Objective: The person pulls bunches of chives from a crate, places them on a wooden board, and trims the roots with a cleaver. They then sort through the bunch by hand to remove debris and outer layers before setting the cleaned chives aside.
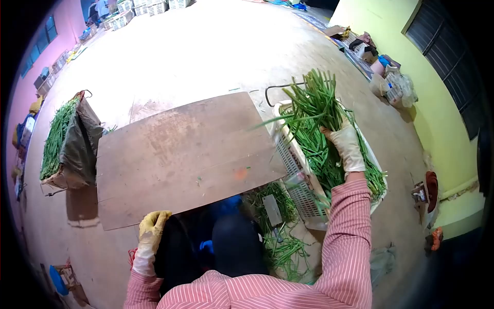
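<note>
Pink-striped sleeves (350,232) sit closest, w/ both hands gloved: R hand (347,147) is closed round a bunch of green stalks (314,103), held up over a white crate (296,165) packed w/ more greens, on the floor right of a wooden board (185,154). L hand (152,232) sits at the board's near edge, fingers curled; can't tell if it grips. Cleaver (271,210) lies among green scraps (283,252) just beside the crate.
</note>
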A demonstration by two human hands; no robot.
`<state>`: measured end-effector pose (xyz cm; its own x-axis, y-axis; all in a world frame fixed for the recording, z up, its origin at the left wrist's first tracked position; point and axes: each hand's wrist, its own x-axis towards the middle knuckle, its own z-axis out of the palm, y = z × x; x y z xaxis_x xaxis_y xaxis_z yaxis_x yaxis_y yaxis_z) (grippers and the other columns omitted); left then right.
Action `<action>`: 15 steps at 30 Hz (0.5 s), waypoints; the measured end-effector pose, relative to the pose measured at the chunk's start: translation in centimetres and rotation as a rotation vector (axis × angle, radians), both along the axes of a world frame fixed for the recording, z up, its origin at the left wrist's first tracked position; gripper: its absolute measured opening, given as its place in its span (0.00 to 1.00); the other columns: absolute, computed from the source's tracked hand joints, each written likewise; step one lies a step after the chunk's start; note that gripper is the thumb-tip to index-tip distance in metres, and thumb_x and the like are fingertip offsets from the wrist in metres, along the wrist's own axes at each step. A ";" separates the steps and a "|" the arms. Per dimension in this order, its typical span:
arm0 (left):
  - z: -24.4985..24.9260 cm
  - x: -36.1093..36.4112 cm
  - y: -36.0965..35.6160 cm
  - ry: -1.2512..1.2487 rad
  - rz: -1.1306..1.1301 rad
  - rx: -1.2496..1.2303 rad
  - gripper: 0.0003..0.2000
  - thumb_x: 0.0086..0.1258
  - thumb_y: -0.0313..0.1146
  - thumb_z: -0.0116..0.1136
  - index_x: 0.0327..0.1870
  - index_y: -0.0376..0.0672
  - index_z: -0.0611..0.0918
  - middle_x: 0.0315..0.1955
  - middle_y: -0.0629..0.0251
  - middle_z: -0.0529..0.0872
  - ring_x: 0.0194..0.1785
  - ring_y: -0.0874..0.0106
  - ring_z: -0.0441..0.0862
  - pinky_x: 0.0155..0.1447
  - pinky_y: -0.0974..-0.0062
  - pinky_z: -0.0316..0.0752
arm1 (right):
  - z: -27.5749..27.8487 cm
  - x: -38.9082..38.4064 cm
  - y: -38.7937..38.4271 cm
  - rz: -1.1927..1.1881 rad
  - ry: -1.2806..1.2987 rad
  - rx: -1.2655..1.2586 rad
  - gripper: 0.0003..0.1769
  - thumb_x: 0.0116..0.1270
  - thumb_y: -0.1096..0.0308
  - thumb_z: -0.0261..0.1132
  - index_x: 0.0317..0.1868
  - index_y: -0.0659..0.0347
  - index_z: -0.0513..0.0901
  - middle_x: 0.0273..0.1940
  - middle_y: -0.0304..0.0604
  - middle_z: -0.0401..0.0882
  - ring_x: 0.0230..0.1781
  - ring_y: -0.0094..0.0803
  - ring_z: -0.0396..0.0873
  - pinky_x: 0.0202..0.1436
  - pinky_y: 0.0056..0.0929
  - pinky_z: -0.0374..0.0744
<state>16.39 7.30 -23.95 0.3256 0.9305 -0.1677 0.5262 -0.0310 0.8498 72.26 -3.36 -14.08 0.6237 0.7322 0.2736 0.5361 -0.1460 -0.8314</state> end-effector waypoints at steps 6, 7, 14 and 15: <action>1.9 3.0 4.2 -0.171 -0.083 -0.106 0.19 0.77 0.43 0.53 0.48 0.33 0.86 0.41 0.61 0.88 0.46 0.73 0.82 0.56 0.74 0.75 | -3.3 -1.9 -3.9 0.006 -0.070 0.060 0.41 0.52 0.81 0.76 0.68 0.63 0.71 0.55 0.44 0.82 0.53 0.33 0.80 0.59 0.29 0.79; 2.7 4.5 5.1 -0.252 -0.146 -0.136 0.20 0.78 0.44 0.52 0.51 0.34 0.85 0.44 0.61 0.88 0.48 0.72 0.82 0.57 0.73 0.74 | -3.6 -2.9 -4.5 0.032 -0.300 0.022 0.42 0.51 0.81 0.76 0.68 0.61 0.70 0.54 0.44 0.81 0.54 0.36 0.80 0.59 0.31 0.80; 5.0 19.8 9.3 -0.536 -0.612 -0.602 0.33 0.79 0.57 0.44 0.74 0.41 0.65 0.69 0.53 0.71 0.61 0.58 0.76 0.65 0.61 0.72 | 0.8 -12.5 -8.9 0.240 -0.817 -0.053 0.35 0.53 0.76 0.70 0.65 0.53 0.77 0.37 0.43 0.79 0.38 0.42 0.77 0.46 0.39 0.77; 4.2 22.5 8.9 -0.498 -0.680 -0.698 0.37 0.76 0.62 0.43 0.76 0.42 0.62 0.71 0.50 0.66 0.64 0.54 0.73 0.67 0.58 0.70 | 0.4 -12.6 -9.6 0.282 -0.890 -0.040 0.32 0.57 0.76 0.66 0.64 0.53 0.78 0.36 0.42 0.79 0.37 0.41 0.78 0.46 0.40 0.77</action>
